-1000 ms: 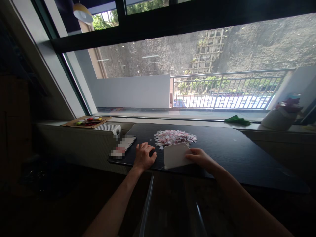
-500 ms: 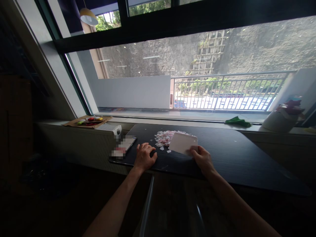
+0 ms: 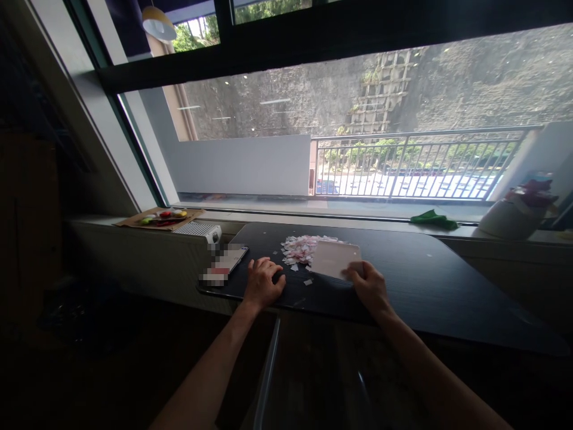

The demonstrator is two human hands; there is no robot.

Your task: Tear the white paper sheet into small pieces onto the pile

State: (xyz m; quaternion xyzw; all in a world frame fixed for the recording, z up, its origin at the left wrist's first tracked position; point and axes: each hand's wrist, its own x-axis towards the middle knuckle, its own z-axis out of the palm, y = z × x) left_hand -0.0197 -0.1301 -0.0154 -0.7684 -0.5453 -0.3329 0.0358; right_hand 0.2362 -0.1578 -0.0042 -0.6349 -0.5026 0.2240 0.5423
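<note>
My right hand (image 3: 369, 285) grips the right end of a flat, pale rectangular sheet or board (image 3: 333, 258), which is tilted above the dark table. Behind and left of it lies a pile of small white and pink paper scraps (image 3: 302, 248), partly hidden by the board. One loose scrap (image 3: 308, 282) lies in front of the pile. My left hand (image 3: 264, 283) rests near the table's front edge, left of the scraps. Its fingers are curled around a small dark object (image 3: 277, 276) that I cannot make out clearly.
The dark table (image 3: 403, 286) stands against a window sill. A phone-like item (image 3: 233, 261), partly blurred, lies at its left edge beside a white box (image 3: 201, 231). On the sill are brown paper with colourful items (image 3: 165, 217), a green cloth (image 3: 433, 220) and a white bag (image 3: 510, 215).
The pale board in my right hand has shifted slightly right. A loose scrap at the front of the pile now lies a little closer to me. My left hand has barely moved.
</note>
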